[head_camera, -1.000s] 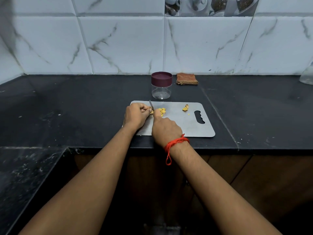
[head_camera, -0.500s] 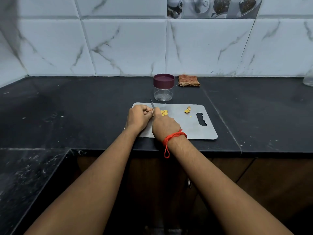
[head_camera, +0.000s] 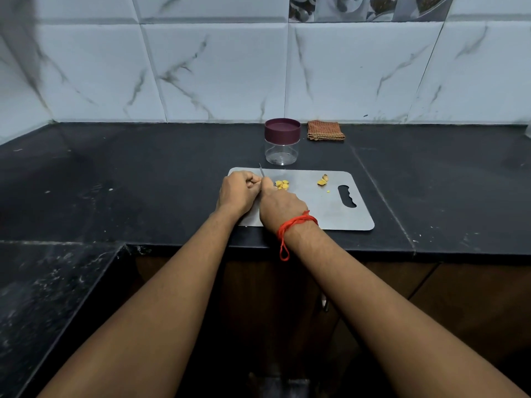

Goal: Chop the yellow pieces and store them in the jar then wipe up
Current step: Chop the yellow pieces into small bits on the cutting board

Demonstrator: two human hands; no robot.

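Note:
A grey cutting board (head_camera: 321,208) lies on the black counter. My left hand (head_camera: 238,192) sits curled at the board's left end, its fingertips pressed down on a yellow piece that they mostly hide. My right hand (head_camera: 280,206), a red thread round its wrist, grips the knife (head_camera: 261,170); only the thin blade tip shows between the two hands. A small heap of chopped yellow pieces (head_camera: 282,184) lies just right of the blade. A larger yellow chunk (head_camera: 322,180) and a crumb lie nearer the board's handle slot. The clear jar (head_camera: 282,149) with its maroon lid on stands behind the board.
A folded orange-brown cloth (head_camera: 325,130) lies by the tiled wall, right of the jar. The counter's front edge runs just below the board, and a lower black surface (head_camera: 51,288) steps down at the left. Wooden cabinet fronts are beneath.
Both hands stay together at the board's left end, with the blade tip between them shifting only slightly. The view has drifted a little.

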